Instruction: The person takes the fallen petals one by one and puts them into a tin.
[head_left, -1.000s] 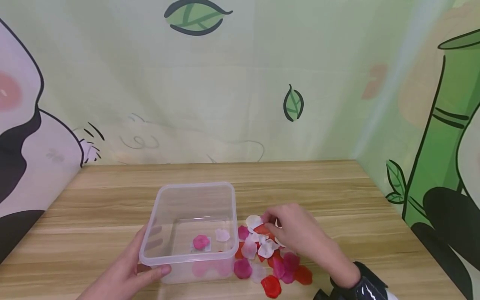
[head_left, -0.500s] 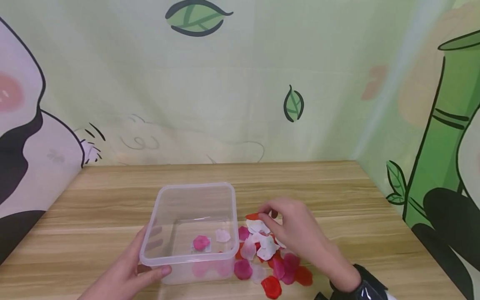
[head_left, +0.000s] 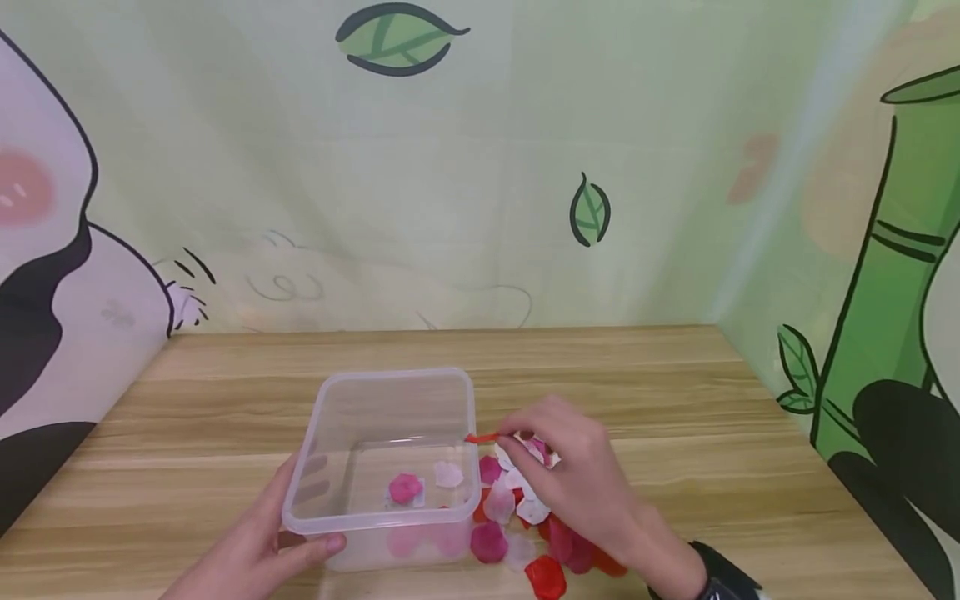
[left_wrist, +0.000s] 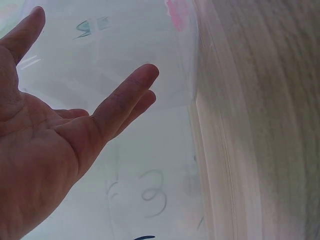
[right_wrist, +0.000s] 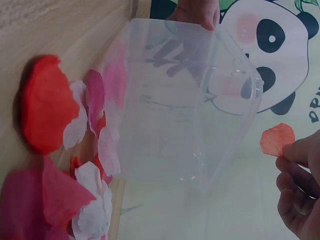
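Note:
A clear plastic box (head_left: pixel 390 522) stands uncovered on the wooden table. My left hand (head_left: pixel 258 533) steadies its near left corner, thumb along the front wall and straight, spread fingers (left_wrist: pixel 127 92) against the left wall. My right hand (head_left: pixel 573 467) pinches a red petal (right_wrist: pixel 278 140) between thumb and forefinger, at the level of the box's right rim. Inside the box lie a pink petal (head_left: pixel 406 488), a pale petal (head_left: pixel 448 475) and a few more seen through the wall. Under my right hand is a pile of loose petals, among them a magenta petal (head_left: pixel 489 542).
A red petal (head_left: pixel 546 577) lies nearest the front of the pile, just right of the box. Behind the wooden table (head_left: pixel 600 367) hangs a pale green cloth (head_left: pixel 480 167) printed with leaves, pandas and bamboo.
My right hand has lifted the red petal off the pile and carried it left to the box's right rim. My left hand keeps its place on the box.

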